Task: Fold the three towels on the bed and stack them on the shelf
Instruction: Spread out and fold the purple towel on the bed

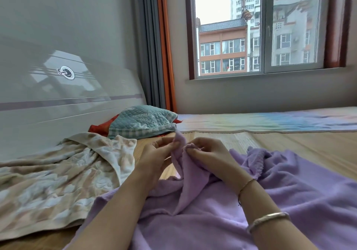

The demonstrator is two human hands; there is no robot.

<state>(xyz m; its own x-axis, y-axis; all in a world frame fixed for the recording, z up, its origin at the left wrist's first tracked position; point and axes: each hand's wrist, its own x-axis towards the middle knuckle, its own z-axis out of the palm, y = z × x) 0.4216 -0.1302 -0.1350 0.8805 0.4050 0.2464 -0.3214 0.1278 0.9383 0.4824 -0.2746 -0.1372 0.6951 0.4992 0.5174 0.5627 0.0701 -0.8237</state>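
Observation:
A lilac towel (289, 191) lies crumpled across the bed in front of me. My left hand (154, 158) pinches a raised corner of it between thumb and fingers. My right hand (210, 155) grips the same edge just to the right, fingers curled into the cloth. A beige and white patterned towel (58, 182) lies spread out at the left. No shelf is in view.
A teal quilted pillow (141, 122) rests on a red cloth (100, 128) by the white headboard (58, 99). The bed has a bamboo mat (299, 141) and a pastel sheet (260, 122) beyond it. A window and a curtain stand behind.

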